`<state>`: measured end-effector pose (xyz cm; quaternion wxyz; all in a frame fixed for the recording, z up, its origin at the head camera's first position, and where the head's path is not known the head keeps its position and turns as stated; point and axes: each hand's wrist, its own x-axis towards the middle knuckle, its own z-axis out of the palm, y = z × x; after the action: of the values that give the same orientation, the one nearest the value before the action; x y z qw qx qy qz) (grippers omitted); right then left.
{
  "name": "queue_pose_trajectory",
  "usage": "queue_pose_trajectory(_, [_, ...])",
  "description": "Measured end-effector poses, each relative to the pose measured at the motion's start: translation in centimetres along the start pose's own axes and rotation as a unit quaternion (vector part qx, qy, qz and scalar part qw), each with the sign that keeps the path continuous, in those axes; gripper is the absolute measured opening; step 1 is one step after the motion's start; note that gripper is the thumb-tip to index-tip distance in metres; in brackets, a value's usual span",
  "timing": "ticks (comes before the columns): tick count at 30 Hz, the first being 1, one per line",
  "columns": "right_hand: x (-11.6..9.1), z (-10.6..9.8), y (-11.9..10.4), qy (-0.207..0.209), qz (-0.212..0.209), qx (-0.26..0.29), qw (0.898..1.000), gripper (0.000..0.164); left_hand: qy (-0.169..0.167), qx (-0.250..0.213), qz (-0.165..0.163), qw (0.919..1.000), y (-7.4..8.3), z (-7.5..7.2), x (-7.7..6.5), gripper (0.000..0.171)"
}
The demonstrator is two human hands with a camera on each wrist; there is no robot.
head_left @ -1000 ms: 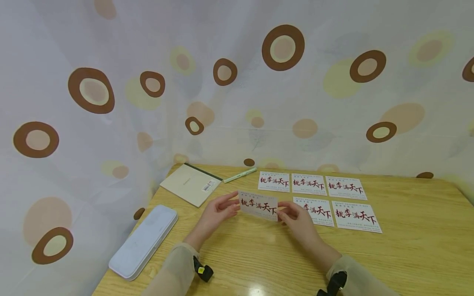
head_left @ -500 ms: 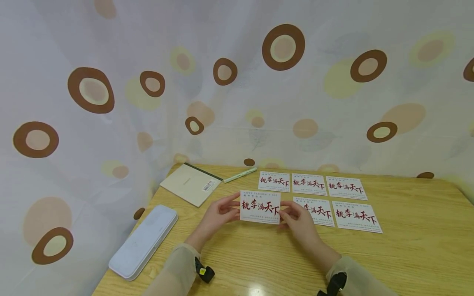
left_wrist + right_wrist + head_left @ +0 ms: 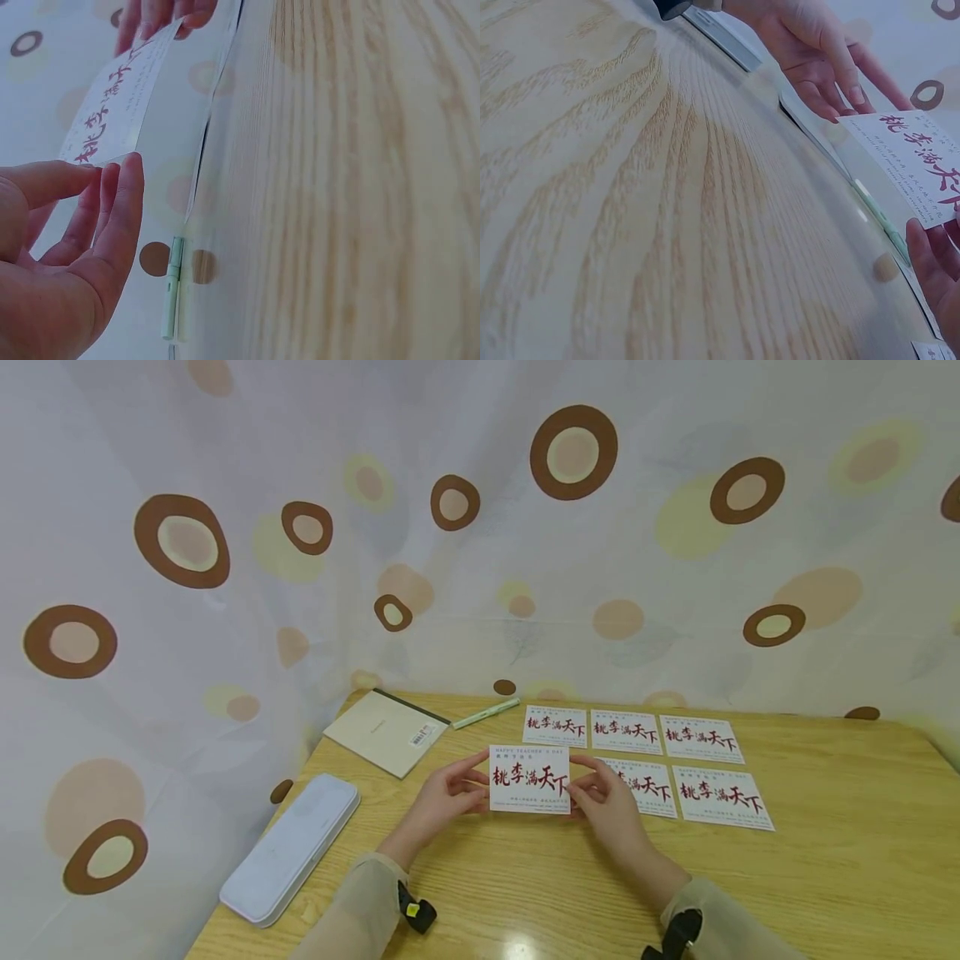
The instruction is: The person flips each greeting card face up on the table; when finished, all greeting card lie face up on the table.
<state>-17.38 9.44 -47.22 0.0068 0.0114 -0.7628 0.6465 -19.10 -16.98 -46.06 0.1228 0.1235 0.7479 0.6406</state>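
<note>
A white card (image 3: 529, 779) with red brush-style characters and the printed line "HAPPY TEACHER'S DAY" is held up over the table, its printed face toward the head camera. My left hand (image 3: 441, 803) pinches its left edge, thumb in front and fingers behind, as the left wrist view shows. At the opposite edge, my right hand (image 3: 613, 814) grips the card between thumb and fingers. Behind the right hand lies a matching card (image 3: 647, 792), its left part covered. Another (image 3: 723, 797) lies to its right, and a row of cards (image 3: 624, 731) sits farther back.
On the left of the wooden table (image 3: 480, 893) lies a pale blue case (image 3: 292, 850). Behind it are a cream notebook (image 3: 386, 732) with a barcode label and a light green pen (image 3: 486, 714). A patterned curtain (image 3: 525, 568) hangs along the back and left.
The held card has tilted up from a slanted, foreshortened pose to face the head camera fully. Both hands keep their grip and have shifted only slightly.
</note>
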Motion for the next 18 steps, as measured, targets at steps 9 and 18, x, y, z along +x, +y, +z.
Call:
queue_pose_trajectory(9, [0.06,-0.38,0.08,0.003,-0.007,-0.017,1.000,0.044,-0.003,0.015,-0.013,0.9998,-0.07,0.29,0.34,0.060])
queue_pose_trajectory(18, [0.02,-0.67,0.11,0.014,-0.007,-0.042,0.999,0.046,-0.005,0.016,-0.023,0.9996,-0.21,0.81,0.55,0.060])
